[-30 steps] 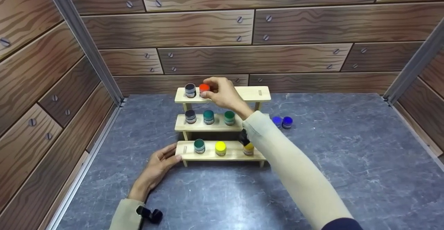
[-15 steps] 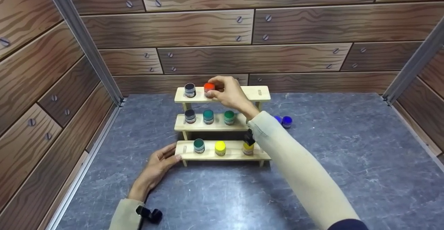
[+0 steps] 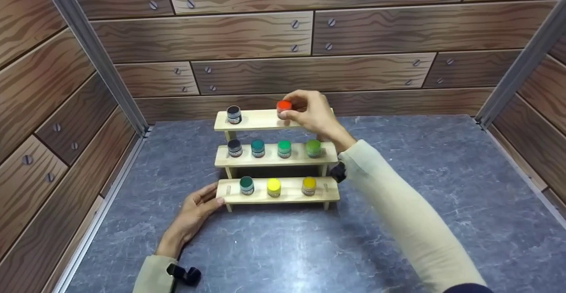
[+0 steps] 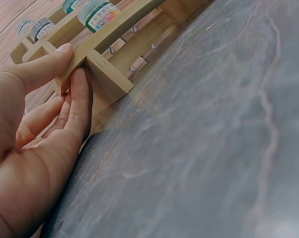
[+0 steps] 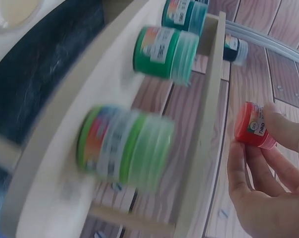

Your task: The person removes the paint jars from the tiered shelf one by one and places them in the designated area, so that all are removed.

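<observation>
Red jar [image 3: 283, 106] pinched in its fingers, the right hand [image 3: 315, 111] is near the top shelf [image 3: 258, 119] while the left hand [image 3: 193, 212] grips the bottom shelf's [image 3: 291, 190] left end.

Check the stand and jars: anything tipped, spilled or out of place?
Nothing stands out. The jars on the stand are upright, with no visible spill; the right hand pinches the red jar, and the left hand grips the stand.
</observation>
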`<state>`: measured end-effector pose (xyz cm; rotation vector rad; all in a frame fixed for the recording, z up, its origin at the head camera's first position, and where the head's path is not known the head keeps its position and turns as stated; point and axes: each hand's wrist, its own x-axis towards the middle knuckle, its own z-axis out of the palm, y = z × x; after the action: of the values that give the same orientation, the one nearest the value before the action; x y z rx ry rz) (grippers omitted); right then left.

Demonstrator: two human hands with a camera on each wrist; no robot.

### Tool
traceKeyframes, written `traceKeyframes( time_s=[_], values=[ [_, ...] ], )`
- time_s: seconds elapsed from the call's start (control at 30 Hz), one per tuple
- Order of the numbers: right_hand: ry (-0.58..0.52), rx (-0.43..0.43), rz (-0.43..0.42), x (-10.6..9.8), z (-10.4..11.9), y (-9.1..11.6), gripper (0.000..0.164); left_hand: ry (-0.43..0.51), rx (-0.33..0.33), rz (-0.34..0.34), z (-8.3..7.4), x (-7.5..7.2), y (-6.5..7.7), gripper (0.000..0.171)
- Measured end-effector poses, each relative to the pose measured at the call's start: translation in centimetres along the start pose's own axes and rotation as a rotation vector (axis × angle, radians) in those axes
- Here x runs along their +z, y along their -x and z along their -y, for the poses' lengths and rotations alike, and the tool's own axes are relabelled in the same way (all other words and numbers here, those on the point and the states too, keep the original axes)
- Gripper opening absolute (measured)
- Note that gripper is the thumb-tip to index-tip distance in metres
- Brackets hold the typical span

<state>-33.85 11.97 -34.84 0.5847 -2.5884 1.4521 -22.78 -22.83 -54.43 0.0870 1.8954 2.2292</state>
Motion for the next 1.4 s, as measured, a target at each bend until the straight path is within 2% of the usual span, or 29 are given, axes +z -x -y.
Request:
traceKeyframes(
  time_s=[0.1, 0.37, 0.8, 1.03, 1.4],
  values=[
    [0.011, -0.016, -0.008, -1.0, -0.4, 0.2, 0.039, -0.007, 0.0, -0.007, -0.1, -0.2, 0.1, 0.072],
    [0.044, 0.033, -0.019, -3.9, -1.7, 0.6, 0.042, -0.006, -0.017, -0.012, -0.4, -0.7, 0.1, 0.073],
    [0.101, 0.072, -0.077, -8.6, -4.8, 2.1, 0.044, -0.004, -0.011, 0.005, -0.3, -0.1, -0.2, 0.073],
    [0.088, 0.124, -0.096, -10.2, -6.2, 3.2, 0.046, 0.011, -0.014, 0.004, -0.2, 0.0, -0.1, 0.073],
    [0.068, 0.147, -0.096, -11.6, -8.5, 4.7, 0.046, 0.009, -0.014, 0.0, -0.1, -0.1, 0.0, 0.073]
  ],
)
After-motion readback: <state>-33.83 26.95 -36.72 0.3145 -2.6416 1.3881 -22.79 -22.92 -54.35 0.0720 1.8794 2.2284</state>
